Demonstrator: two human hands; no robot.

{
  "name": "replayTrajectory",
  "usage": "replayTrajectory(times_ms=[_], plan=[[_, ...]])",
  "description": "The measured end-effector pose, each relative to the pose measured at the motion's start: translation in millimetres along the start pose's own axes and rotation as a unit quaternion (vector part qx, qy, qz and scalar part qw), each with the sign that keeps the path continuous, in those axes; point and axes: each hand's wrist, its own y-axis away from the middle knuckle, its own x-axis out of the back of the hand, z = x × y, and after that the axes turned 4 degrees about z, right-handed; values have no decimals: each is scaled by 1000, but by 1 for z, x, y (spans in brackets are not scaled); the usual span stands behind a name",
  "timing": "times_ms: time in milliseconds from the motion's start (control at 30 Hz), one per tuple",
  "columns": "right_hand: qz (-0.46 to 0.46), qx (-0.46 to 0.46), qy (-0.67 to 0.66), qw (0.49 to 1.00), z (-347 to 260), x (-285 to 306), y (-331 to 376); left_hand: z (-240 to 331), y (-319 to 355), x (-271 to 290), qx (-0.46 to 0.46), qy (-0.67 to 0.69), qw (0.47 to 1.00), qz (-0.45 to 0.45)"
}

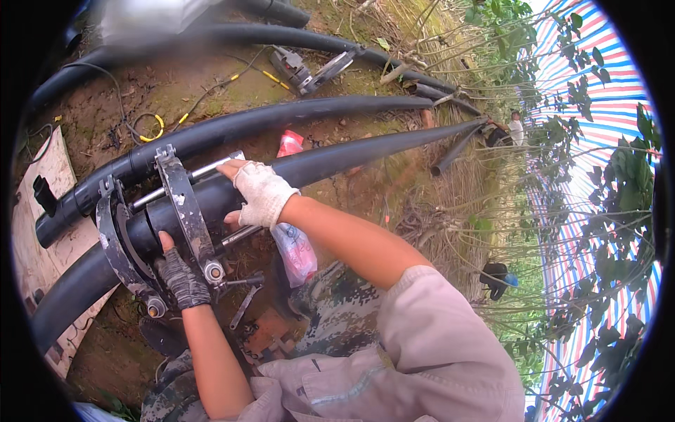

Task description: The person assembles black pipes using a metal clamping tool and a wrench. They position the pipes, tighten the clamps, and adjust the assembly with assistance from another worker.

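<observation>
My left hand [184, 278], in a dark grey glove with bare fingertips, grips the near black pipe [337, 155] from below. Its thumb lies on the pipe's side at a seam between two metal clamp rings, the left [116, 243] and the right [186, 207]; its other fingers are mostly hidden. Farther right, my right hand [264, 195] in a white fingerless glove is laid around the same pipe, fingers over the top and thumb on the near side. Shiny guide rods [242, 235] run alongside the pipe. Bolts and nuts [156, 307] sit at the rings' lower ends.
Behind runs a second black pipe [281, 112] with a short branch. A ratchet handle [246, 302] and pink plastic bag [295, 253] lie near my knees. A metal tool [309, 74], a yellow-marked cable [151, 130] and a board [42, 246] lie beyond. Brush and striped sheeting [598, 63] stand right.
</observation>
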Motion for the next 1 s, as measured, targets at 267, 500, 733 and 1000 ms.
replayTrajectory(times_ms=[267,500,733,1000], plan=[[491,-430,-204,729,176,-23,76,6,173,-47,-426,-231,861,-151],[396,-391,-750,356,236,-88,114,-59,138,-160,-526,-671,404,-331],[315,-161,-892,280,235,-106,85,-87,58,-174,-535,-792,183,-229],[373,-150,-891,213,236,-102,67,-85,45,-187,-535,-786,167,-263]])
